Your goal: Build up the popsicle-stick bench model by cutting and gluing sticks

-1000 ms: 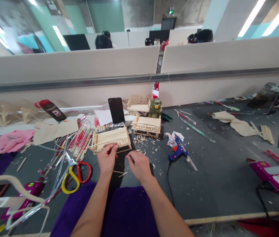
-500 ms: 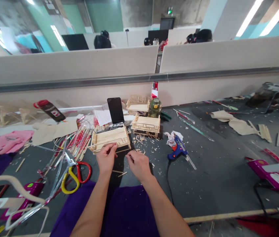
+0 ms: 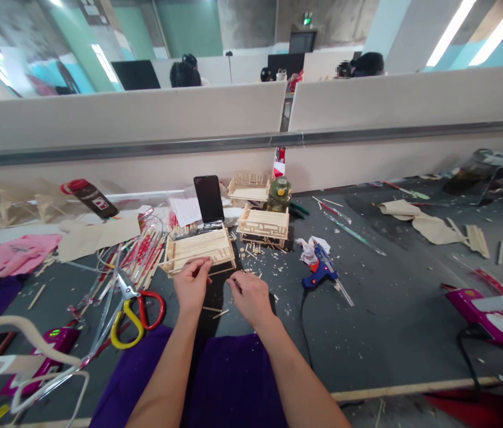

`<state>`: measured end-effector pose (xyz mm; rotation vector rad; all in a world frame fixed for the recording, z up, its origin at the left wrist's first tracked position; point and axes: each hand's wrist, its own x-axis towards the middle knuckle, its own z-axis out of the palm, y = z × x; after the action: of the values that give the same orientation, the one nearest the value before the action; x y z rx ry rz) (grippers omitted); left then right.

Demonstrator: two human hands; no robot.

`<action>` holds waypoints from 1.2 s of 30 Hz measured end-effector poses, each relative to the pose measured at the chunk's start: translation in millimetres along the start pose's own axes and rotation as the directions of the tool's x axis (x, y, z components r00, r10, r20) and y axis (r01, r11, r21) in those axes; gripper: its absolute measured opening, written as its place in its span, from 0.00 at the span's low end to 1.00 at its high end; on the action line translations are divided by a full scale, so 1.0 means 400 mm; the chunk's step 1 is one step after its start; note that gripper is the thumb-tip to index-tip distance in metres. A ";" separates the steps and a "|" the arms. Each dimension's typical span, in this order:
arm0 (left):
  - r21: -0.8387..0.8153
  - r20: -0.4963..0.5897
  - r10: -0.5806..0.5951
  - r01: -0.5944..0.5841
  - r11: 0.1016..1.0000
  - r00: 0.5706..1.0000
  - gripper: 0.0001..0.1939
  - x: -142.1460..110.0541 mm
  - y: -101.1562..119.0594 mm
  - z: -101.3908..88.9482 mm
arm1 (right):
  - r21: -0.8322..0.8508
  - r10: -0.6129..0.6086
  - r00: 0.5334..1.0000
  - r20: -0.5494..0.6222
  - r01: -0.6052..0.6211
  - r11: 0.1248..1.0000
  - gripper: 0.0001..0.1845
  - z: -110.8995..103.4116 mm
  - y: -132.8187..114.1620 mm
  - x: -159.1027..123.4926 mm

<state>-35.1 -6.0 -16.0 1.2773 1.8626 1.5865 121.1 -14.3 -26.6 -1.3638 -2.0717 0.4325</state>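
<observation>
Seen from the head cam, the stick model (image 3: pixel 198 246) is parked before the phone (image 3: pixel 209 199), long axis roughly left-right, right end angled slightly away. At its near edge, the left hand (image 3: pixel 190 289) is bunched, thumb near fingertips; the right hand (image 3: pixel 251 298) is curled just beside. Whether anything's gripped can't be told, tips being partly hidden. The dark table (image 3: pixel 394 321) is littered with offcuts, and backed by a pale divider (image 3: pixel 144 119).

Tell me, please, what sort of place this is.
It looks like a shared craft workroom, with small wooden stick models and a blue glue gun on a littered dark worktop, and people's heads visible beyond a low partition.
</observation>
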 end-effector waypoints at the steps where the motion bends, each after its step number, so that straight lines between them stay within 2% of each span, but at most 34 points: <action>1: -0.001 0.001 0.004 -0.004 1.000 1.000 0.13 0.000 -0.001 0.000 | 0.000 -0.001 1.000 -0.002 0.001 1.000 0.08 0.000 0.000 0.000; 16: -0.046 -0.016 0.004 -0.004 0.999 1.000 0.12 -0.006 0.014 0.002 | 0.078 -0.007 0.999 -0.052 0.011 0.997 0.08 0.006 0.007 -0.001; 22: -0.044 -0.001 -0.072 0.072 0.996 0.997 0.12 -0.057 0.040 -0.032 | 0.160 0.033 0.997 -0.066 -0.022 0.987 0.14 -0.011 0.004 -0.001; 24: -0.097 0.015 -0.083 0.084 0.992 0.996 0.12 -0.081 0.047 -0.048 | 0.205 0.048 0.998 -0.041 -0.038 0.978 0.14 -0.018 0.004 0.001; 27: -0.215 0.029 -0.095 0.099 0.972 0.995 0.12 -0.110 0.042 -0.071 | 0.361 0.083 0.996 -0.009 -0.074 0.930 0.07 -0.025 0.005 0.006; 29: -0.291 0.023 -0.127 0.128 0.948 0.992 0.13 -0.125 0.028 -0.081 | 0.460 0.108 0.994 0.027 -0.108 0.882 0.10 -0.032 0.003 0.008; 31: -0.340 0.046 -0.163 0.169 0.925 0.985 0.15 -0.136 0.010 -0.086 | 0.467 0.118 0.991 0.070 -0.137 0.874 0.12 -0.047 -0.004 0.006; 33: -0.346 0.093 -0.165 0.187 0.919 0.982 0.16 -0.145 -0.008 -0.087 | 0.391 0.144 0.988 0.060 -0.156 0.907 0.15 -0.077 -0.012 0.002; 36: -0.330 0.133 -0.090 0.130 0.935 0.987 0.13 -0.153 -0.027 -0.083 | 0.332 0.259 0.962 -0.085 -0.218 0.918 0.16 -0.148 -0.016 -0.005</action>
<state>-33.0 -74.5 -32.2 1.0678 1.4834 1.6464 155.7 -22.3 21.2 -1.4079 -1.6497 0.7321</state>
